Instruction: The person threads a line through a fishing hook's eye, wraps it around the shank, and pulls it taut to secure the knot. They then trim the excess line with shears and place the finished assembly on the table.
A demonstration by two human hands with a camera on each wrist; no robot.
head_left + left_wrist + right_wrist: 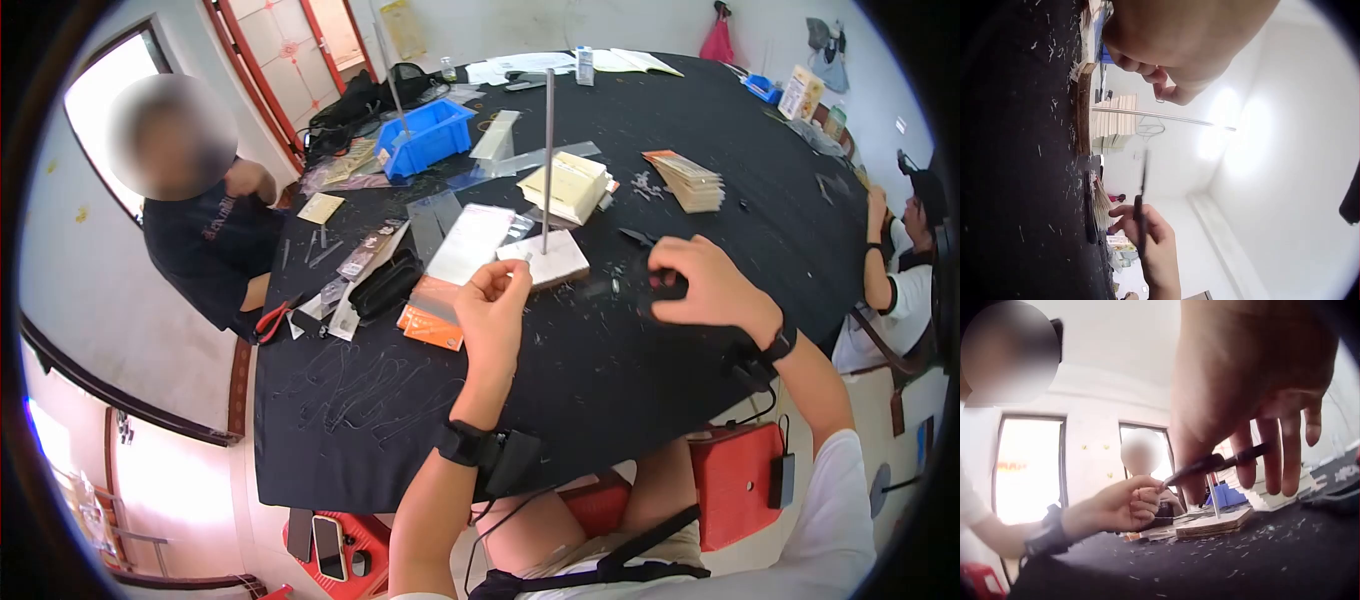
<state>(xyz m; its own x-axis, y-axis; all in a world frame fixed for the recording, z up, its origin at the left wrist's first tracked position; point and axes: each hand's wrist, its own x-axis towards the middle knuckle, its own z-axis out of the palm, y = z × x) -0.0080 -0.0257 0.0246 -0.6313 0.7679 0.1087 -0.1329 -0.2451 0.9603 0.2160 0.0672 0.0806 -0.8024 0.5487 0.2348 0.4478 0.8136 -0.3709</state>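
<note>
So the person's left hand [492, 315] is pinching a tiny pale piece [528, 257] near the thin upright metal rod [549, 150], fingers narrowed at the tips, probably so its end is sticking out. The right hand [715, 285] is holding a slim dark tool [1200, 469] to the right of the rod, fingers partly bent, its tip pointing inward, likely for easy reach. The white-topped wooden base [562, 262] is holding the rod up on the black-covered table [560, 400]. A cream stack [565, 188] is sitting behind the rod.
</note>
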